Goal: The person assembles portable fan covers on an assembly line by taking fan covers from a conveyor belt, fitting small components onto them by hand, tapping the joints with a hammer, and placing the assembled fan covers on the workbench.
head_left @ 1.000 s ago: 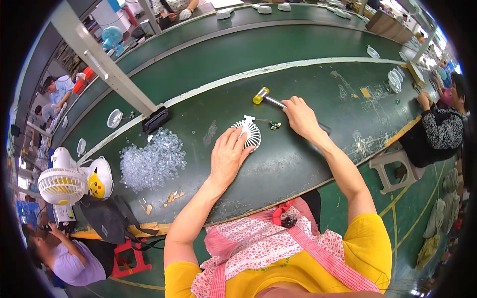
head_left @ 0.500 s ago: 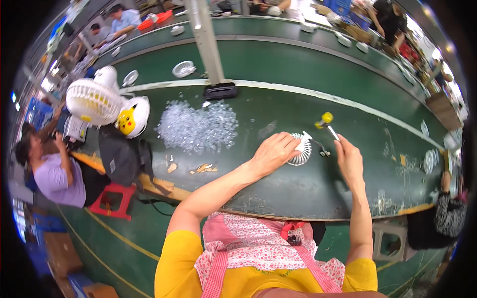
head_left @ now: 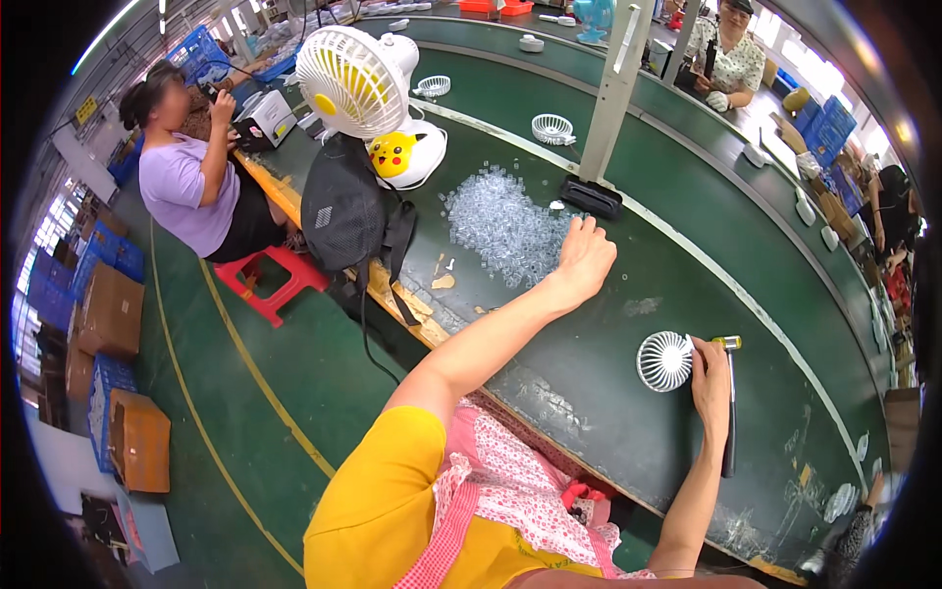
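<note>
Here, the left hand (head_left: 587,261) curls at a clear plastic-bit heap (head_left: 502,226); right of it, the right hand (head_left: 711,388) touches a round white plastic fan guard (head_left: 663,362). Neither pinch is discernible; light fingertips should serve.

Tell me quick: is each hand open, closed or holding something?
Left hand: curled at the clear pieces; whether it holds any cannot be told.
Right hand: at the edge of the white grille; grip cannot be told.
</note>
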Tool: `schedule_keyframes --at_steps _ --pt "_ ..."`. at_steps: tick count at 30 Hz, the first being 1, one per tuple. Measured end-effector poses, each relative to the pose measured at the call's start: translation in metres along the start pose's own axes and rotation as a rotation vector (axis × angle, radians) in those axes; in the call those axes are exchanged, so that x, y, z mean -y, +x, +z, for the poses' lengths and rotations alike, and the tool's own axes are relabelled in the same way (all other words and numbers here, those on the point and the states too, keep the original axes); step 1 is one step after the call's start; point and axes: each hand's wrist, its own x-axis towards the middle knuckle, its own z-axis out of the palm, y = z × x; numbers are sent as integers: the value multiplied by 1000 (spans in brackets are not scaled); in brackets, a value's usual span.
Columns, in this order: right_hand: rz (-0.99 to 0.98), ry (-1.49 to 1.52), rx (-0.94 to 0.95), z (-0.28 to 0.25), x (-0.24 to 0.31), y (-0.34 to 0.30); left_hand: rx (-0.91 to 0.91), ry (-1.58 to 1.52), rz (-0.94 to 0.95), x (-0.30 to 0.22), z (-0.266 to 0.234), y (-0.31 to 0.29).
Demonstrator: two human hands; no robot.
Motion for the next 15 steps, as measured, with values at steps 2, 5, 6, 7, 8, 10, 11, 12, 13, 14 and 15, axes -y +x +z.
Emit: schedule_keyframes --at_steps 2,5,6,7,8,10,11,12,13,14,15 --pt "21 50 -87 12 -5 -2 34 -7 -7 1 -2 1" --pt "35 33 -142 18 -8 -4 19 6 8 0 -5 2" --pt "29 24 -164 21 -10 -4 119 46 -16 -2 -8 5" --pt "-10 10 -203 23 -12 -5 123 43 -12 -4 -6 6" --pt "2 48 -221 23 -12 -6 58 12 -14 -6 -4 7" --pt "27 145 -251 24 -7 -6 -3 -20 -11 -11 -6 7" --pt "27 168 -277 24 -4 -7 -32 -125 -8 -15 -6 8" --pt "25 192 -303 25 -2 -7 -61 -229 -6 -18 -8 8" --pt "38 217 -302 25 2 -7 -57 -231 -3 -22 -7 7" --pt "43 216 -302 24 8 -7 -104 -474 -9 -28 -6 7" --pt "48 247 -320 24 13 -8 -150 -715 -15 -34 -5 7"
